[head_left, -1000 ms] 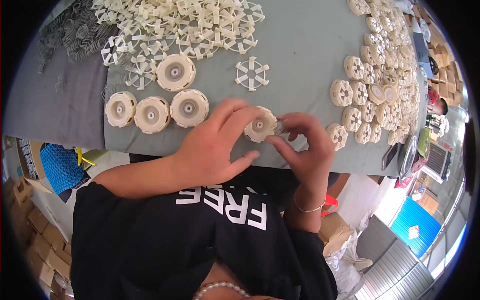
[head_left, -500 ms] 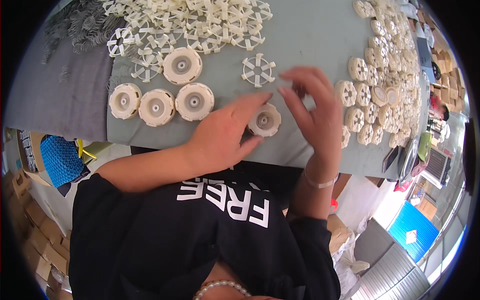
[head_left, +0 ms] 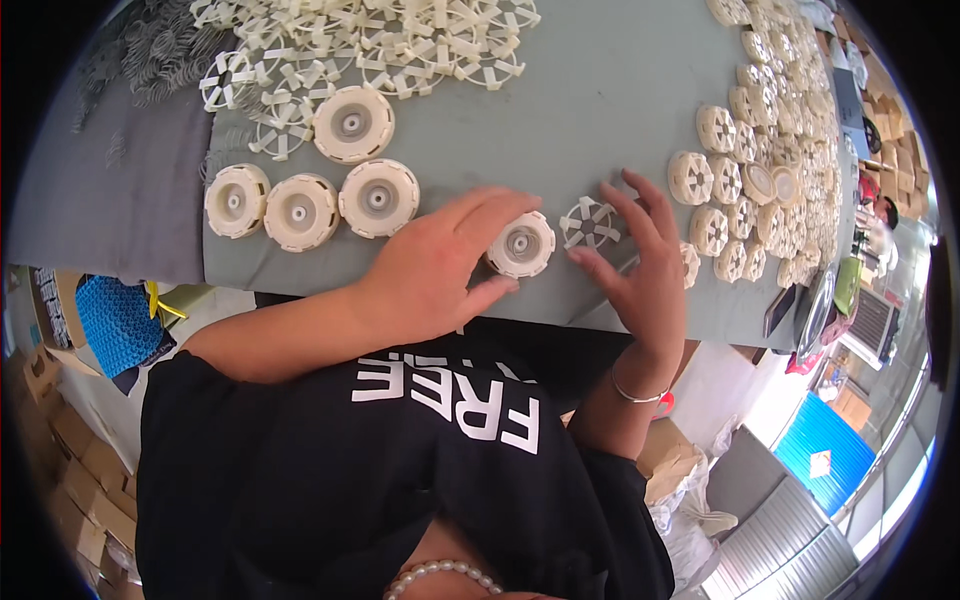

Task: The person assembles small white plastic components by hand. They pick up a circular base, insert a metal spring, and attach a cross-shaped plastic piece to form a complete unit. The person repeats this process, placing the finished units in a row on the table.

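Observation:
My left hand (head_left: 432,258) curls round an off-white round plastic housing (head_left: 523,244), fingers at its far side and thumb at its near side. The housing's cupped face with a small central post points up. To its right is a white spoked ring with tabs (head_left: 589,222), between the thumb and forefinger of my right hand (head_left: 645,265). These right fingers are spread around the ring, and a firm grip is not visible. Left of my left hand sit several more housings, among them a nearby housing (head_left: 378,199).
A heap of spoked rings (head_left: 370,45) lies at the far side of the grey-green table (head_left: 610,90). Dark wire springs (head_left: 165,55) are piled far left. Many round white assemblies (head_left: 745,180) cover the right side. A phone (head_left: 780,310) lies near the right edge.
The single spoked ring has moved nearer and to the right, next to the held housing. My right hand has come down beside it. My left hand stays round the housing.

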`<state>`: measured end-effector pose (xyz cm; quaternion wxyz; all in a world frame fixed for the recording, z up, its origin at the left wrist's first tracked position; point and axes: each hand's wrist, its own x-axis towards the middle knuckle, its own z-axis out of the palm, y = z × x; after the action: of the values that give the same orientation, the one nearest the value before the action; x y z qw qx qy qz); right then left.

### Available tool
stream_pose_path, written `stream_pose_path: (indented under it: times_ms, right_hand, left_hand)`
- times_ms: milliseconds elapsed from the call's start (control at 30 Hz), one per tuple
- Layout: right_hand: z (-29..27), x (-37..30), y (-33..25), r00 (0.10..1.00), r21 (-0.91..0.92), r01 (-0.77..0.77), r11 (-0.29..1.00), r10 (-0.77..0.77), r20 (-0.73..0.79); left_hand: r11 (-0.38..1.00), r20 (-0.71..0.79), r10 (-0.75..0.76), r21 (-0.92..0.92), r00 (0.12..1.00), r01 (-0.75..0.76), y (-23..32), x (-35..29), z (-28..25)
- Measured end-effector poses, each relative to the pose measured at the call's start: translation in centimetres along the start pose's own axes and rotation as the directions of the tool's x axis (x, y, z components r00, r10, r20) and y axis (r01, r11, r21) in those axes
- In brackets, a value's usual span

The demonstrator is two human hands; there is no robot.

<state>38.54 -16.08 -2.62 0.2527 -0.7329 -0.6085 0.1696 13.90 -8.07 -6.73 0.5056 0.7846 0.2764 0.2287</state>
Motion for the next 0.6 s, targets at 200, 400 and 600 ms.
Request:
stream_pose_path:
  times_ms: [200,400,600]
  right_hand:
    - [1.7,-2.2,1.1,0.998,-0.184,0.014,0.983,-0.026,-0.063]
    - [1.3,-3.6,-0.1,0.992,-0.065,0.12,0.991,-0.117,0.049]
    - [-0.1,-3.8,0.8,0.989,0.049,-0.143,0.989,0.144,-0.03]
  left_hand:
    - [1.0,-0.001,0.015,-0.005,1.0,-0.015,0.0,0.0,-0.1]
    - [1.0,-0.002,0.009,-0.015,1.0,-0.009,-0.3,-0.1,0.2]
    - [0.994,0.029,-0.033,-0.103,0.999,0.036,0.5,0.0,-1.1]
